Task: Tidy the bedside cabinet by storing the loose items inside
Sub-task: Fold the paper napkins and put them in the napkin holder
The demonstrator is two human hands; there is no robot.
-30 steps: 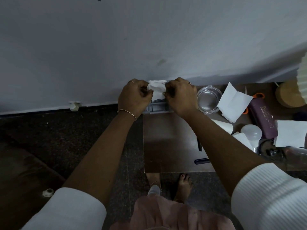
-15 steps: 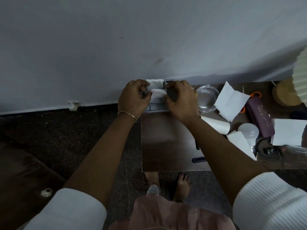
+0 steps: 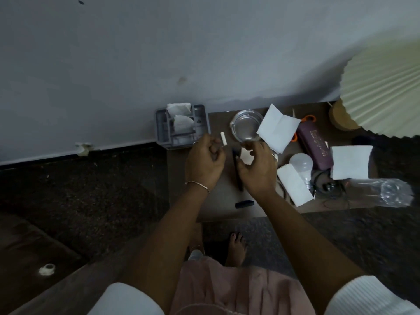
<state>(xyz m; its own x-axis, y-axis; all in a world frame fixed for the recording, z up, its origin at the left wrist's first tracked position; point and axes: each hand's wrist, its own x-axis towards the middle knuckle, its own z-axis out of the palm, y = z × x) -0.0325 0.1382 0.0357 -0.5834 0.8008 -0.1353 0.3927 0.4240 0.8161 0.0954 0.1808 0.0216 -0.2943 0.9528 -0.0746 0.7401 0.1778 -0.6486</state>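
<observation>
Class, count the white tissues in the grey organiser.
2. The far tissue sits at the back of the grey organiser; the near tissue lies just in front of it. Others may be hidden underneath.

A: Clothing?
B: White ribbed sleeves (image 3: pixel 368 296) on both arms, ending above the elbows. Pale pink pleated garment (image 3: pixel 238 289) below.
A: Jewellery?
B: Thin gold bracelet (image 3: pixel 198 185) on left wrist, ring (image 3: pixel 273 155) on right hand (image 3: pixel 256 169). Bare foot (image 3: pixel 236 248), dark nail polish.
</observation>
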